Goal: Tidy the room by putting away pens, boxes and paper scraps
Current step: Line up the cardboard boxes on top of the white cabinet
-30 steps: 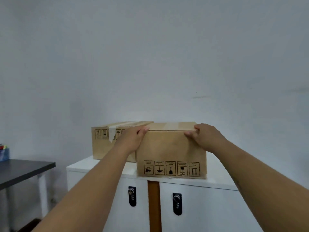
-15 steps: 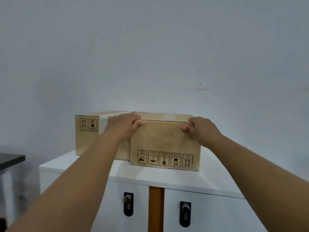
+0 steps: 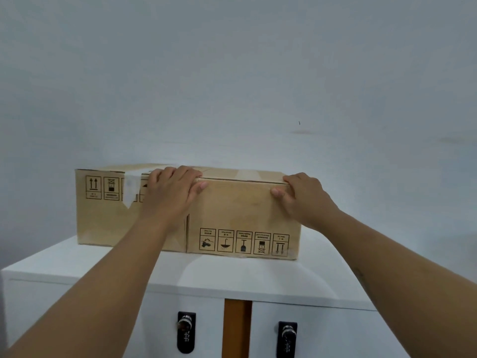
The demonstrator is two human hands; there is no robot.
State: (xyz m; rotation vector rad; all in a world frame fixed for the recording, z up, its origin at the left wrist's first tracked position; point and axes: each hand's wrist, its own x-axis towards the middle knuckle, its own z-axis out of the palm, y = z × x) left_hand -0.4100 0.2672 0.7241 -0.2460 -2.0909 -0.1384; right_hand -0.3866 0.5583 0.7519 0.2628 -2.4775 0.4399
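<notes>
Two brown cardboard boxes stand side by side on top of a white cabinet (image 3: 232, 277). The right box (image 3: 242, 215) carries a row of handling symbols printed upside down along its lower front. My left hand (image 3: 173, 189) grips its top left front corner, fingers over the top edge. My right hand (image 3: 302, 195) grips its top right front corner the same way. The left box (image 3: 108, 215) touches it on the left, has white tape on its front and symbols near its top, and is partly hidden by my left forearm.
The cabinet has two doors with black combination locks (image 3: 186, 334) (image 3: 287, 337) and an orange strip (image 3: 237, 329) between them. A plain white wall (image 3: 232, 86) stands right behind the boxes. Bare cabinet top lies in front of the boxes.
The right box has slid back and now stands flush beside the left box. The view has moved closer and to the right; the dark table at the left is out of sight.
</notes>
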